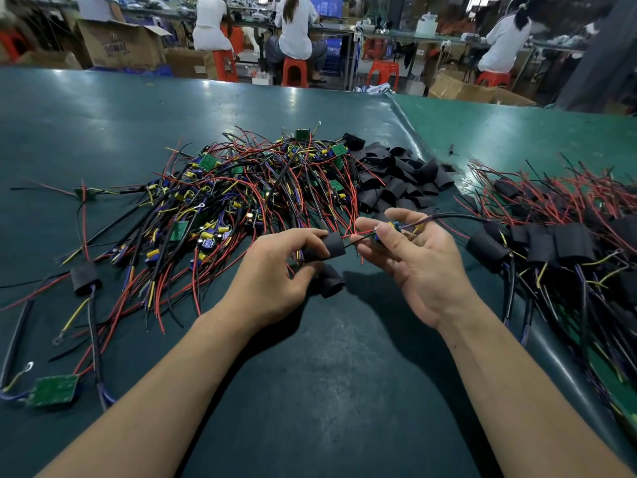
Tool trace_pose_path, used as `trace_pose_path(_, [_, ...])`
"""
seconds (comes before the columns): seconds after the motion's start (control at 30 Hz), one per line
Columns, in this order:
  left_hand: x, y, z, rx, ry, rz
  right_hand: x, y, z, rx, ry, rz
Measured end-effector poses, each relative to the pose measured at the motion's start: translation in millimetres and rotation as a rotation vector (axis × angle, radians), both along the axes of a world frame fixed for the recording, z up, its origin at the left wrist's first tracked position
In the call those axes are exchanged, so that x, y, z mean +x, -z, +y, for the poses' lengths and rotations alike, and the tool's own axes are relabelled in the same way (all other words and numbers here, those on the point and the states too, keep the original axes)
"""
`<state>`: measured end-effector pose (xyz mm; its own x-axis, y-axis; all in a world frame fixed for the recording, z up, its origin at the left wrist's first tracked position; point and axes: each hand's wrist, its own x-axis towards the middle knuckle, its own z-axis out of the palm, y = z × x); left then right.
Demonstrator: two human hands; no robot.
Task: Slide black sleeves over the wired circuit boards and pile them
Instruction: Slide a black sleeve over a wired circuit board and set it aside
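1. Sleeve (pixel 329 248): black, soft tube, pinched between thumb and fingers of left hand (pixel 272 274); its mouth faces the board. Light, likely to collapse if squeezed, so hold it by the sides to keep the mouth round.
2. Wired circuit board (pixel 387 231): pinched in fingertips of right hand (pixel 413 257), other fingers relaxed; red and black leads run toward the sleeve. Light, stiff, with fragile solder joints; hold it by the edges.
3. Second sleeve (pixel 331 281) lies just beneath the left hand.
4. Surface (pixel 327 374): dark green mat. Bare boards (pixel 241 188) heaped ahead, loose sleeves (pixel 396 177) beside them, finished pile (pixel 551 243) to the right.
5. Room: workshop, seated workers (pixel 296 32) on red stools (pixel 294 72), cartons (pixel 120 43).
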<state>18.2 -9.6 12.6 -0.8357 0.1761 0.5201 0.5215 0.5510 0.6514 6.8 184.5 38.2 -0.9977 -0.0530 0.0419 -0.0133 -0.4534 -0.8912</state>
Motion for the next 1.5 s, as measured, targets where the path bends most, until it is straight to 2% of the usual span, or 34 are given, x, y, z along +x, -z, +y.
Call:
trace_pose_path(0.2, [3, -3, 2, -0.025, 0.01, 0.017, -2, 7, 1, 0.154, 0.032, 0.041])
trace_pose_path(0.3, [4, -5, 3, -0.142, -0.003, 0.064, -4, 8, 5, 0.168, 0.06, 0.035])
trace_pose_path(0.4, [5, -6, 6, -0.294, -0.051, 0.141, -4, 10, 4, 0.124, -0.011, 0.011])
trace_pose_path(0.47, [6, -6, 6, -0.316, -0.088, 0.147, -3, 11, 2, 0.126, -0.05, -0.001])
trace_pose_path(0.73, [6, -5, 7, 0.064, -0.024, -0.022, -1, 10, 2, 0.314, -0.018, 0.069])
trace_pose_path(1.0, [3, -1, 5, 0.089, 0.003, -0.011, 1, 9, 2, 0.41, -0.001, 0.119])
trace_pose_path(1.17, [0, 0, 6, 0.124, -0.027, 0.002, 1, 8, 3, 0.333, -0.059, 0.098])
trace_pose_path(1.3, [1, -1, 5, 0.147, 0.007, 0.044, 1, 10, 3, 0.402, -0.034, 0.148])
trace_pose_path(1.5, [2, 1, 5, 0.154, 0.035, 0.054, -1, 10, 3, 0.386, -0.014, 0.126])
